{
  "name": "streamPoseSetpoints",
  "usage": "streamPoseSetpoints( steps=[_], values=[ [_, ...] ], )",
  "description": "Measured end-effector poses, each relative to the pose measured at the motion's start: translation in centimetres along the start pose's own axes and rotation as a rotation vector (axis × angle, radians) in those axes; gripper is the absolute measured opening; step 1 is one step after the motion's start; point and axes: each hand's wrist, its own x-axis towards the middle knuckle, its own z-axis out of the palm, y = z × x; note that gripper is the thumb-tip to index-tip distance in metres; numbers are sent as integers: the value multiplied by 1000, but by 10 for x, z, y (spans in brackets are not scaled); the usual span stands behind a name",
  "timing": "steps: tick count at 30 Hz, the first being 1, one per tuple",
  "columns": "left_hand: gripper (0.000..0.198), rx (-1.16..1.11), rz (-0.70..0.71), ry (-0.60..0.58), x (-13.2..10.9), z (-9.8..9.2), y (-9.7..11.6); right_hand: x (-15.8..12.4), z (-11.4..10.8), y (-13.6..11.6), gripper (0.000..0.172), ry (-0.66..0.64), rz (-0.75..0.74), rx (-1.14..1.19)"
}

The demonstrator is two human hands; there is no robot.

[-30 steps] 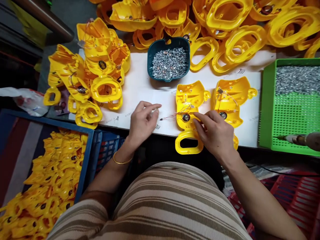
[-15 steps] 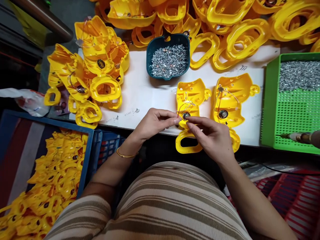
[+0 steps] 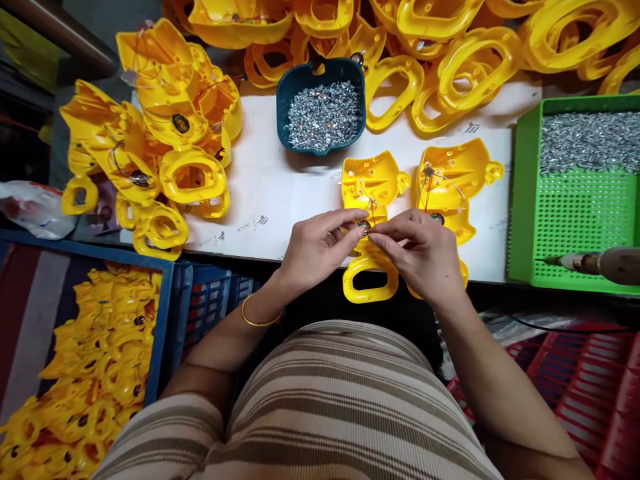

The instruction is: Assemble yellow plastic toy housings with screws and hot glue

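Both hands meet at the near edge of the surface [image 3: 280, 193], dead ahead at 12 o'clock. Left hand [image 3: 315, 250]: thumb and forefinger pinched shut on the small round speaker [image 3: 364, 228], other fingers curled. Right hand [image 3: 420, 253]: fingertips pinched onto the same speaker from the 3 o'clock side, nearly touching the left. Can't tell which hand carries the load.

The speaker sits in the yellow shell [image 3: 373, 180], which lies flat, open side up, its loop handle hanging over the surface edge toward me. Thin wires [image 3: 370, 203] run from the speaker up into the shell.

Second shell [image 3: 450, 177] just beside it at 3 o'clock, partly under my right hand. Teal bowl [image 3: 283, 100] of screws at 11 o'clock. Green tray [image 3: 520, 200] with screws at 3 o'clock, screwdriver [image 3: 600, 263] lying across its near edge. Shell pile [image 3: 150, 153] at 10 o'clock. Blue crate [image 3: 167, 313] of yellow parts at 8 o'clock, below the surface.
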Motion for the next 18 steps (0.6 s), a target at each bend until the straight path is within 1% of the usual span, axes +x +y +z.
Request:
streamPoseSetpoints(
  steps=[2, 3, 5, 7, 9, 11, 14, 18],
  values=[
    [19, 189, 90, 61, -6, -4, -3, 1, -6, 2, 22, 2, 74, 93],
    [17, 270, 115, 70, -10, -6, -6, 1, -9, 2, 23, -9, 112, 140],
    [18, 409, 96, 29, -21, -8, -10, 0, -12, 2, 22, -54, 150, 180],
    [26, 498, 16, -60, -33, -6, -12, -2, -12, 1, 18, -116, 132, 132],
    [33, 540, -57, -134, -43, -1, -11, -5, -10, -1, 15, -165, 80, 27],
    [36, 546, -75, -166, -49, 5, -9, -6, -6, -3, 16, -190, 22, -94],
    [28, 542, -72, -185, -52, 10, -7, -6, -2, -5, 17, -202, -46, -220],
    [19, 517, -62, -196, -50, 10, -6, -10, 4, -4, 18, -211, -126, -351]
  ],
)
